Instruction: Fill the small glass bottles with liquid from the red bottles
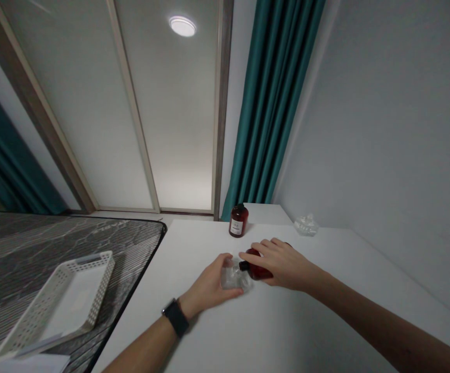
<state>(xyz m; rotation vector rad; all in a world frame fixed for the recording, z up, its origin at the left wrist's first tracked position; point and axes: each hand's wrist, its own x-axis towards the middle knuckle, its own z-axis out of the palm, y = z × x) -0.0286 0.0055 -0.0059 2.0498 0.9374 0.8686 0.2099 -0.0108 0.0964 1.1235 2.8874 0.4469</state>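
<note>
My left hand (209,286) is curved around a clear, wrinkled plastic wrap (233,277), thumb on one side and fingers on the other. In my right hand (287,265) lies a dark red-brown bottle (258,272), tipped on its side with its black cap pointing left. That cap is at the plastic's right edge; whether it is inside the plastic I cannot tell. Both hands are just above the white table (271,331). Beyond them a second brown bottle (239,220) with a white label and black cap stands upright.
Crumpled clear plastic (306,226) lies at the table's far right, near the grey wall (396,129). On the left, a white perforated basket (102,298) rests on a dark patterned surface (131,254) with a black edge. Green curtains (275,93) hang behind.
</note>
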